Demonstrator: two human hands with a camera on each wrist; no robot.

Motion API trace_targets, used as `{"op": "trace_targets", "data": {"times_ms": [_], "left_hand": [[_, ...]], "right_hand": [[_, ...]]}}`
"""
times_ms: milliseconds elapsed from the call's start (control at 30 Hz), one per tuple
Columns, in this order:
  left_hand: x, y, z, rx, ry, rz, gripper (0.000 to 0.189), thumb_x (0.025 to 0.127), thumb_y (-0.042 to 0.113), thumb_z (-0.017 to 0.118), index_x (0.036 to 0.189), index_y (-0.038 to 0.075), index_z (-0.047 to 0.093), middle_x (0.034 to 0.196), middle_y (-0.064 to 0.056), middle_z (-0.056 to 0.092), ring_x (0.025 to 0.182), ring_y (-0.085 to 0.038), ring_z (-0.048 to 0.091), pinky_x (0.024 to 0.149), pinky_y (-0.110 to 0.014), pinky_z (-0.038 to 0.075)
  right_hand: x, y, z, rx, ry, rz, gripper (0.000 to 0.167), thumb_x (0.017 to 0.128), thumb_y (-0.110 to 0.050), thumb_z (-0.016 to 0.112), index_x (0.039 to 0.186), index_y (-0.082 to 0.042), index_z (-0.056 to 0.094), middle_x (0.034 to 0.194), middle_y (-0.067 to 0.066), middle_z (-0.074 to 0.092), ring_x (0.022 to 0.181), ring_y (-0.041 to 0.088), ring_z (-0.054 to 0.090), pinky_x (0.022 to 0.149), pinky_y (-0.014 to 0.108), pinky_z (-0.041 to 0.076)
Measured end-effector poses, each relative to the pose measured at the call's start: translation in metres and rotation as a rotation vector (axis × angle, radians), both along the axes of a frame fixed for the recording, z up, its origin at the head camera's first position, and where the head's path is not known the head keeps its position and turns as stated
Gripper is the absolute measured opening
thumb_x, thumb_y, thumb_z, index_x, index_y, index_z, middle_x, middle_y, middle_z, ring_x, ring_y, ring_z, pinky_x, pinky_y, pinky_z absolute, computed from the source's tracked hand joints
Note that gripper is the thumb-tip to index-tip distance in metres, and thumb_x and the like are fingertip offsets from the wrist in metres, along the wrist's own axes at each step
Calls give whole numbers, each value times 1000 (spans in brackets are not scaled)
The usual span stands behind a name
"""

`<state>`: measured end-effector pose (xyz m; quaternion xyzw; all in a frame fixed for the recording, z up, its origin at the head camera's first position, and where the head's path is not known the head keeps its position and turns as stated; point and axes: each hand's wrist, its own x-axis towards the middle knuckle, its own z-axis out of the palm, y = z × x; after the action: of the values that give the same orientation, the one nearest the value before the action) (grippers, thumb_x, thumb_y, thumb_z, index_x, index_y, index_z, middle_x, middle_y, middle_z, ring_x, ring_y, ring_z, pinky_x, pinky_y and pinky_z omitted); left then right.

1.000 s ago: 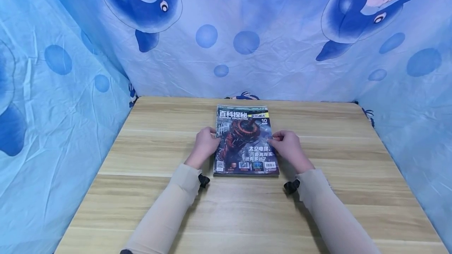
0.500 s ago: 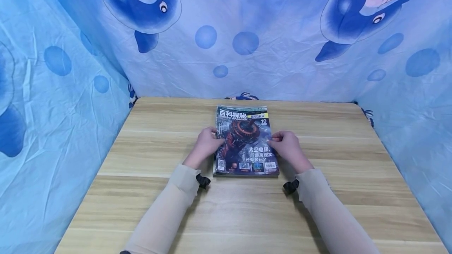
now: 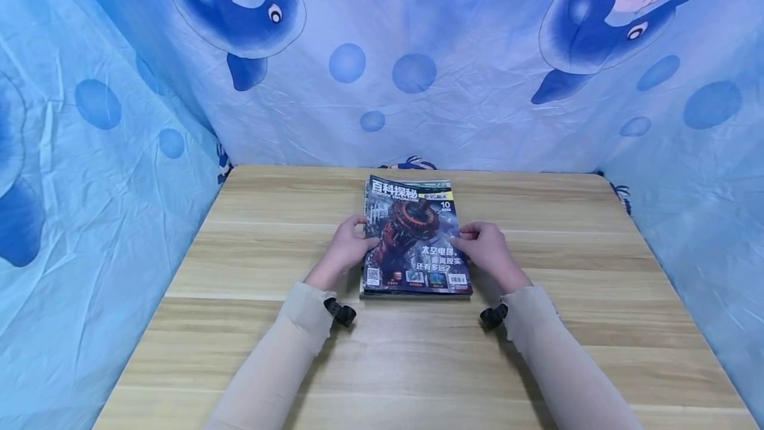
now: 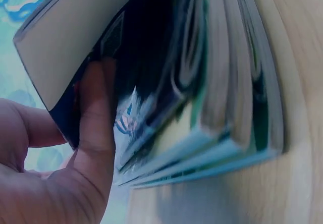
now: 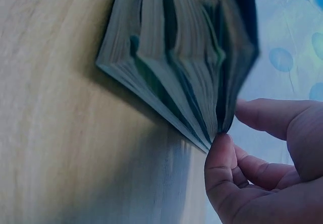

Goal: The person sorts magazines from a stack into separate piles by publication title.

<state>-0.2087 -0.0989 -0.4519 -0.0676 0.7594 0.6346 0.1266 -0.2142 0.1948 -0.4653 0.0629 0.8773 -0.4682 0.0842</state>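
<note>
We have the wooden table (image 3: 406,363) beneath the magazine stack (image 4: 222,72); atop the stack is the dark magazine (image 3: 412,237), left side raised; at the stack's left our left hand (image 3: 348,245) pinches it, at the stack's right our right hand (image 3: 489,252) pinches its other edge

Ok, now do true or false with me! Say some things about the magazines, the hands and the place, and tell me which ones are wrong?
1. The left hand pinches the top magazine. True.
2. The right hand touches nothing. False: it pinches the right edge of the top magazine.
3. There is just one magazine here. False: other magazines lie under the top one.
4. The curtain at the back has blue dolphins on it. True.
5. The table is bright red. False: it is pale, with a wood grain.
</note>
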Motion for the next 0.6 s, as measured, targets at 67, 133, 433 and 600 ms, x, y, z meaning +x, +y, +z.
{"op": "trace_targets", "data": {"times_ms": [67,133,433,600], "left_hand": [[1,0,0,90,-31,13,49,96,-3,64,141,3,46,105,-23,69,78,-27,71,70,-39,60],[2,0,0,155,-52,14,49,97,-4,62,141,5,45,105,-23,69,76,-27,71,67,-39,60],[4,-5,1,284,-79,28,51,97,-6,60,143,9,45,104,-22,70,75,-25,71,67,-41,61],[5,-11,8,320,-62,44,51,97,-7,60,143,9,46,103,-23,70,74,-25,71,68,-42,61]], "right_hand": [[0,1,0,-17,-5,8,45,94,-22,76,127,4,62,109,18,64,90,28,64,71,35,59],[1,3,1,-32,-8,18,49,94,-25,75,130,5,60,113,18,63,94,29,63,74,37,58],[7,14,12,-192,-72,96,75,94,-29,75,150,6,41,132,23,57,112,32,60,91,37,54],[7,11,25,-383,-125,150,78,94,-22,75,154,6,34,138,25,56,112,32,64,90,37,55]]}}
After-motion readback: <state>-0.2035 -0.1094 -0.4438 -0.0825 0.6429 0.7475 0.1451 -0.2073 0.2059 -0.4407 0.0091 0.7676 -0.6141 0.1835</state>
